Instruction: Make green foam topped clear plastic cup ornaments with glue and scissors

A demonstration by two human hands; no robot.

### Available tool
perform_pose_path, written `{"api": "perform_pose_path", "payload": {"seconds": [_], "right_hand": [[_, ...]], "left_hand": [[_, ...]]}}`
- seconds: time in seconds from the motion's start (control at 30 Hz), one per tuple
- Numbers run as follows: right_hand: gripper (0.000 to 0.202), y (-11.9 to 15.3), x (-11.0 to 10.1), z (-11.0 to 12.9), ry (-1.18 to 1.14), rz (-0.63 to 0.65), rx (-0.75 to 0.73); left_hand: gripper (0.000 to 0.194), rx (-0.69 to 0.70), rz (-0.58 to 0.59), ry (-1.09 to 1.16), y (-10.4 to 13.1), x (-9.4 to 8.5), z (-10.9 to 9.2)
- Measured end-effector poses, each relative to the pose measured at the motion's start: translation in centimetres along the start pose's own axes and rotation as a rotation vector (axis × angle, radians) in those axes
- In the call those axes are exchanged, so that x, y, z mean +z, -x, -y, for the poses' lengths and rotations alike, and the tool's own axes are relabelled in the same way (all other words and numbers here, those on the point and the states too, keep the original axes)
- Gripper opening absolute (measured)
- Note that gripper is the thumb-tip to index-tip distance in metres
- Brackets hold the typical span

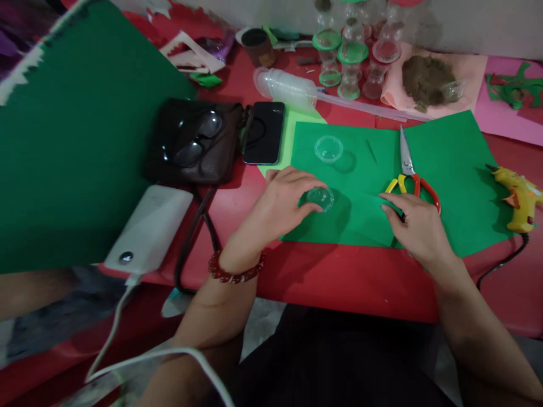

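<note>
A green paper sheet [449,169] lies on the red table [348,277] in front of me. My left hand [280,206], with a red bead bracelet on the wrist, grips a small clear plastic cup [321,198] resting on the sheet. My right hand [418,226] rests flat on the sheet with its fingers apart, just below the handles of the orange and yellow scissors [409,175]. A second clear plastic cup [328,148] sits farther back on the sheet.
A yellow glue gun [520,198] lies at the right edge. A dark pouch with glasses [193,141], a black phone [263,133] and a white power bank [148,229] lie left. Clear bottles [352,51], stacked cups [284,87] and brown soil on paper [426,76] stand behind. A large green board [72,130] fills the left.
</note>
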State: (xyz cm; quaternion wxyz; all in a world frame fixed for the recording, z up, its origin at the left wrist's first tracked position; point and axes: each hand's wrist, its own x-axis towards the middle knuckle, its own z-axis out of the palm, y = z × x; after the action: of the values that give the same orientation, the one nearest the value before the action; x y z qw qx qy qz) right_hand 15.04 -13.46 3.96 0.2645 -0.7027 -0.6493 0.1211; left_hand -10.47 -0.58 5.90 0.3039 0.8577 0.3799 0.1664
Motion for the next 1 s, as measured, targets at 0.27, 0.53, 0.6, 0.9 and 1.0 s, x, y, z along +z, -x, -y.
{"api": "perform_pose_path", "payload": {"seconds": [0.27,0.53,0.6,0.9,1.0], "right_hand": [[0.031,0.13,0.04,0.01,0.002,-0.031,-0.052],[0.031,0.07,-0.15,0.09,0.005,-0.011,-0.031],[0.031,0.04,-0.19,0.09,-0.002,-0.014,-0.034],[0.030,0.07,-0.25,0.00,-0.017,0.002,-0.010],[0.030,0.01,-0.25,-0.02,-0.018,0.004,-0.001]], "left_hand": [[0.025,0.021,0.042,-0.155,0.04,-0.22,-0.21],[0.024,-0.021,0.033,-0.096,0.14,-0.29,-0.04],[0.022,-0.015,0.018,-0.071,0.17,-0.22,0.11],[0.022,-0.014,0.015,-0.135,-0.04,-0.02,-0.08],[0.022,0.002,0.031,-0.145,-0.13,-0.04,-0.31]]}}
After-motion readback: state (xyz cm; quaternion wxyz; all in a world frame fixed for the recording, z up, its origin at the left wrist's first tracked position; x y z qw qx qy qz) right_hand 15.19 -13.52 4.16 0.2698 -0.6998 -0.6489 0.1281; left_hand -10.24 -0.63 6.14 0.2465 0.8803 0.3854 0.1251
